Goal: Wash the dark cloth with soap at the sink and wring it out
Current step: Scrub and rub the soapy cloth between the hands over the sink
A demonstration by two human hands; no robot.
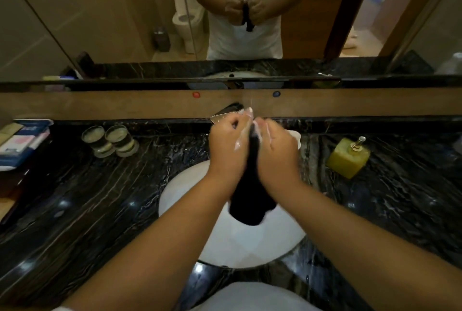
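Observation:
A dark cloth (250,200) hangs between my two hands over the white sink (262,240), its lower end dangling above the basin. My left hand (227,145) and my right hand (277,150) press against the cloth's upper part from either side, fingers closed on it. White soap lather coats my fingers and knuckles. The chrome faucet (228,110) sits just behind my hands. A yellow soap dispenser (348,158) stands on the counter to the right. The mirror shows my hands gripping the cloth.
Dark marble counter (100,198) surrounds the sink. Two upturned glasses (110,140) stand at the left. Boxes and packets (20,143) lie at the far left edge. A white dish (296,137) peeks out behind my right hand.

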